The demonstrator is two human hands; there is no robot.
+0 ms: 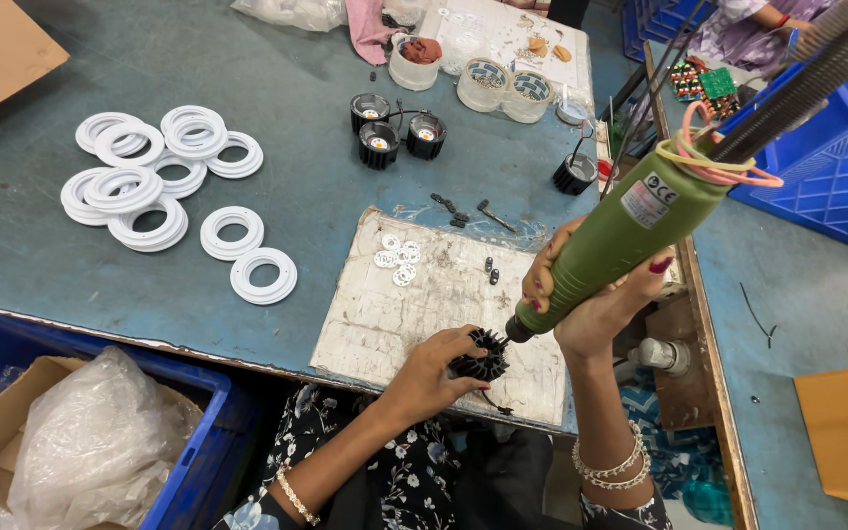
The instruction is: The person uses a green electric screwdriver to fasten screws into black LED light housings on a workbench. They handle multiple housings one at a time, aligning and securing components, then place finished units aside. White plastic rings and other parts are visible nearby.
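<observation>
My left hand (431,370) grips a black finned round part (483,355) and holds it down on a worn white board (395,314) at the table's near edge. My right hand (596,294) is wrapped around a green electric screwdriver (630,231). The tool slants down to the left, and its tip touches the top of the finned part. Rubber bands circle the upper end of the screwdriver, where a dark coiled cable leaves it to the upper right.
White plastic rings (139,182) lie in piles on the blue table's left side. Three black lamp housings (395,132) stand mid-table, with tubs (503,86) behind. Small white washers (397,257) and screws lie on the board. Blue crates (826,167) stand right, a box with plastic bags (90,442) lower left.
</observation>
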